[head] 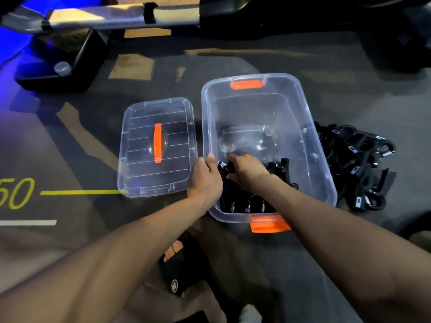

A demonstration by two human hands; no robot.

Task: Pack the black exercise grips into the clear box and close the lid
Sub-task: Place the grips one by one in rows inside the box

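The clear box (310, 127) with orange latches stands open on the dark floor. Several black exercise grips (279, 167) lie in its near end, springs showing against the near wall. My right hand (247, 172) is inside the box, fingers curled round one black grip (227, 169). My left hand (205, 177) grips the box's left rim near the front corner. More black grips (356, 164) lie in a pile on the floor right of the box. The clear lid (140, 164) with an orange handle lies flat to the left of the box.
A gym machine's black foot (58, 73) and metal rail (121, 17) stand at the back left. Yellow and white floor markings (77, 192) run on the left. My sandalled foot (182, 262) is below the box, between my arms.
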